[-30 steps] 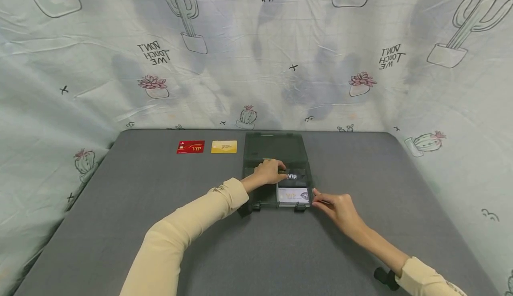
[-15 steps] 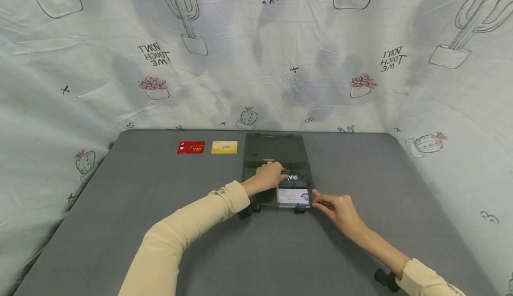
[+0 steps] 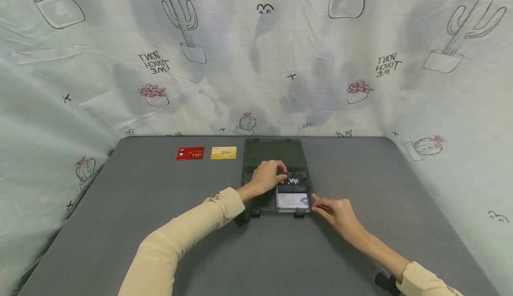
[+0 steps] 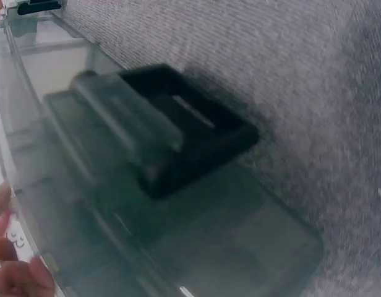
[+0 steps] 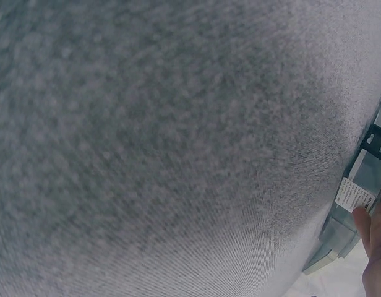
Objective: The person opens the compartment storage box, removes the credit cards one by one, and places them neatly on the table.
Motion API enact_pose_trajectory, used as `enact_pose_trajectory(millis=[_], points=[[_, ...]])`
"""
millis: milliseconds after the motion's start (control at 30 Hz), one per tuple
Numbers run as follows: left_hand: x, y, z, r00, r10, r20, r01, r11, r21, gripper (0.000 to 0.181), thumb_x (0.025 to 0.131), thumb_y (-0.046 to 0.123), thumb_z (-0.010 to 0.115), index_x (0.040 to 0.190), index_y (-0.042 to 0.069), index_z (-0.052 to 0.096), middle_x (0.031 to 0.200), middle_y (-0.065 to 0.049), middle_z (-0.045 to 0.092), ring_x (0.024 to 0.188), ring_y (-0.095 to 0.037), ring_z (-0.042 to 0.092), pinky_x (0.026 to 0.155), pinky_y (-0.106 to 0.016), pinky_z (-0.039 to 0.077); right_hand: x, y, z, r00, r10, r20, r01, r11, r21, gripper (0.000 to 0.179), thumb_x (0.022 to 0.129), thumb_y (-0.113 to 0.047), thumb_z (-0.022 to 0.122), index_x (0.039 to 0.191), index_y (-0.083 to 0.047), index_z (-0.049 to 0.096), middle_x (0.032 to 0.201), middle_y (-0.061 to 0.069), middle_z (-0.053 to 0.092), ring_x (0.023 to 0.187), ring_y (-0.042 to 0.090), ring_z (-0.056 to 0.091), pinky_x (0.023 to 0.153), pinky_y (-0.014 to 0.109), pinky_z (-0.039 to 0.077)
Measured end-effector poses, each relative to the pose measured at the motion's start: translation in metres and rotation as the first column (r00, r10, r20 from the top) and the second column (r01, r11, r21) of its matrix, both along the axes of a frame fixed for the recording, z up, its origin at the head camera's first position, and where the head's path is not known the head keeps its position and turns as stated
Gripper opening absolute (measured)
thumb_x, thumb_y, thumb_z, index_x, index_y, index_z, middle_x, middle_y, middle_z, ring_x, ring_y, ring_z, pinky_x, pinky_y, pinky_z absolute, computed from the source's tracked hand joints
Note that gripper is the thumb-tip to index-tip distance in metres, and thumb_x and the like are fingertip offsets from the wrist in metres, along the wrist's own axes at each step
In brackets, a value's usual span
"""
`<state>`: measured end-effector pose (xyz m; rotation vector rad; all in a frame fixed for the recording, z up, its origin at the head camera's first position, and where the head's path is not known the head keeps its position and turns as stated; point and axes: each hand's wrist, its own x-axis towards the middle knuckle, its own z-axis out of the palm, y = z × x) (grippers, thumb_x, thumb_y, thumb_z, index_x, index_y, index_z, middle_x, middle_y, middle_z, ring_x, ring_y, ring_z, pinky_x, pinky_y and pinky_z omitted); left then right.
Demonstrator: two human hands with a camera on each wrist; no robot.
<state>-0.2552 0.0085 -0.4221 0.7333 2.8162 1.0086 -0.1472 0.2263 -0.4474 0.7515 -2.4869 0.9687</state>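
Note:
A dark green translucent plastic box [image 3: 262, 204] lies with its hinged lid [image 3: 274, 152] folded back. In its right-hand compartments rest a black "Vip" card [image 3: 294, 181] and, in front of it, a white VIP card [image 3: 294, 200]. My left hand [image 3: 262, 178] reaches over the box, thumb and forefinger apart by the black card's left end; whether they touch it is unclear. My right hand [image 3: 340, 216] holds the box's right side with its fingertips. The right wrist view shows a fingertip against a white label [image 5: 354, 194]. The left wrist view shows the box's black latch [image 4: 172, 130] close up.
A red VIP card [image 3: 190, 153] and a yellow card [image 3: 223, 152] lie side by side on the grey table [image 3: 240, 260], left of the lid. Behind it hangs a pale cloth [image 3: 224, 64] printed with cacti.
The head view has tilted up slightly. My left hand has shifted a little left, and the black card's gold chip now shows. My right hand stays at the box's side.

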Motion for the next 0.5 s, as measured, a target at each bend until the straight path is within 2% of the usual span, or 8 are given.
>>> enact_pose_trajectory(millis=[100,167,300,400,500], points=[[0.0001,0.0019,-0.0019,0.997,-0.049,-0.065,0.052,0.997,0.050,0.004,0.089,0.015,0.069,0.087,0.011,0.070,0.077,-0.002,0.055,0.067,-0.011,0.046,0.056,-0.021,0.036,0.0002,0.0001,-0.0006,1.000,-0.003,0.006,0.003,1.000,-0.006,0.014,0.072,0.009,0.077,0.075,-0.003,0.071,0.088,0.018,0.072,0.089,0.030,0.069,0.068,0.016,0.053],[0.0001,0.0027,-0.0038,0.994,-0.095,-0.062,0.099,0.993,0.069,0.005,0.091,0.013,0.066,0.087,0.009,0.068,0.082,-0.002,0.058,0.071,-0.012,0.051,0.061,-0.022,0.040,0.0004,0.0000,-0.0012,1.000,0.001,0.017,-0.001,1.000,-0.012,0.014,0.072,0.009,0.076,0.075,-0.003,0.071,0.089,0.018,0.072,0.091,0.031,0.068,0.069,0.017,0.053],[-0.0007,0.0018,-0.0077,0.984,-0.175,-0.044,0.179,0.977,0.112,0.005,0.093,0.010,0.062,0.092,0.005,0.064,0.084,-0.006,0.067,0.066,-0.016,0.061,0.056,-0.022,0.045,0.0011,-0.0008,-0.0030,1.000,0.004,0.019,-0.004,1.000,-0.008,0.013,0.073,0.008,0.076,0.076,-0.003,0.071,0.088,0.018,0.072,0.091,0.031,0.068,0.069,0.017,0.053],[-0.0034,-0.0002,-0.0094,0.978,-0.195,-0.076,0.204,0.968,0.149,0.006,0.093,0.009,0.062,0.094,0.004,0.063,0.085,-0.007,0.069,0.065,-0.017,0.062,0.054,-0.021,0.045,0.0012,-0.0017,-0.0045,1.000,0.000,0.009,0.000,1.000,-0.011,0.013,0.072,0.008,0.077,0.075,-0.003,0.071,0.087,0.017,0.072,0.091,0.031,0.068,0.069,0.017,0.053],[-0.0089,-0.0029,-0.0104,0.975,-0.179,-0.133,0.202,0.962,0.185,0.007,0.093,0.009,0.061,0.097,0.004,0.064,0.087,-0.008,0.069,0.065,-0.016,0.061,0.055,-0.022,0.045,0.0006,-0.0029,-0.0060,1.000,-0.006,-0.010,0.006,1.000,-0.013,0.015,0.071,0.008,0.078,0.075,-0.004,0.071,0.087,0.016,0.072,0.090,0.029,0.069,0.069,0.016,0.053]])
